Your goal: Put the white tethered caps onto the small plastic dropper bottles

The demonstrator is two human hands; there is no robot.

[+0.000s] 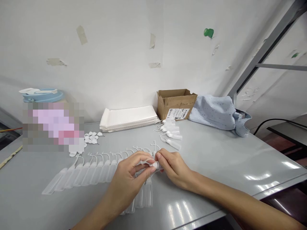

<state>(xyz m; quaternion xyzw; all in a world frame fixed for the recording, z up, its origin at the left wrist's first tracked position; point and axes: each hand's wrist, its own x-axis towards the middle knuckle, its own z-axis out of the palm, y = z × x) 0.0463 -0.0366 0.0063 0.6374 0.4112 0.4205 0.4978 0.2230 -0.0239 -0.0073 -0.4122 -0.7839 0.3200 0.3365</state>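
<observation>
My left hand (130,177) and my right hand (174,166) meet at the middle of the grey table (216,159). Both pinch a small clear plastic vial (153,165) with a white cap, held between the fingertips. A long row of similar clear vials (88,174) with looped white caps lies flat to the left, running under my left hand. More vials (144,196) lie below my left wrist. A small loose pile of vials (171,132) sits further back, in front of the box.
An open cardboard box (176,103) stands against the wall. A stack of white padded sheets (128,118) lies left of it, a light blue cloth (218,113) to its right. Small white caps (92,138) are scattered at the left. The table edge runs along the right.
</observation>
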